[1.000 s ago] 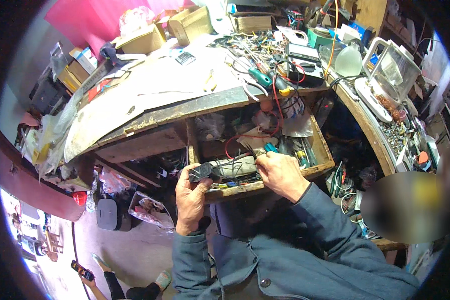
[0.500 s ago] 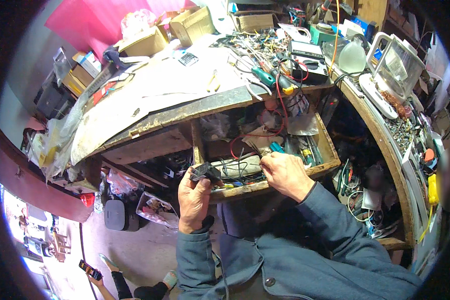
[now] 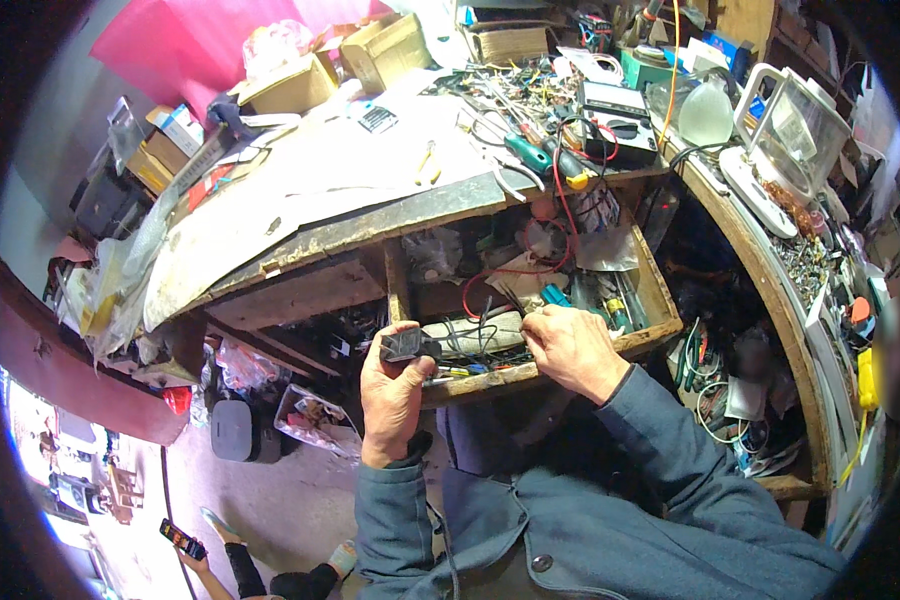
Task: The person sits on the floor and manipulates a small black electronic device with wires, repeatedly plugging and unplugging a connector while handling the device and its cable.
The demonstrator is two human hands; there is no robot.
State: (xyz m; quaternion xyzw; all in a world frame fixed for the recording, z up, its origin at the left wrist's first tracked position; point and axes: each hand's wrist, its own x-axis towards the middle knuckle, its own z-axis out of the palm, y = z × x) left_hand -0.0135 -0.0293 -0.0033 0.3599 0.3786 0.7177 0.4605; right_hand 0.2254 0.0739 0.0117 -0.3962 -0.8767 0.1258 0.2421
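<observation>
My left hand (image 3: 391, 400) is closed around a small black block-shaped device (image 3: 402, 345), thumb against its side. Its exact kind I cannot make out. Over the front of an open wooden drawer (image 3: 510, 378), my right hand (image 3: 577, 350) has its thumb and fingers pinched together. Thin dark strands (image 3: 508, 298) stick up beside those fingertips; what the pinch holds is too small to name. Between the two hands, a pale elongated bundle (image 3: 470, 334) with black wires across it lies in the drawer. Teal-handled tools (image 3: 556, 296) are just beyond my right hand.
On the bench top lie white paper sheets (image 3: 320, 165), yellow-handled pliers (image 3: 427, 165), a green-handled screwdriver (image 3: 527, 152) and a multimeter (image 3: 610, 125) with a red lead. A clear jug (image 3: 792, 135) stands far right. At lower left another person's hand holds a phone (image 3: 182, 539).
My left hand has turned the black device slightly, so that a different face shows. My right hand has stayed in nearly the same place.
</observation>
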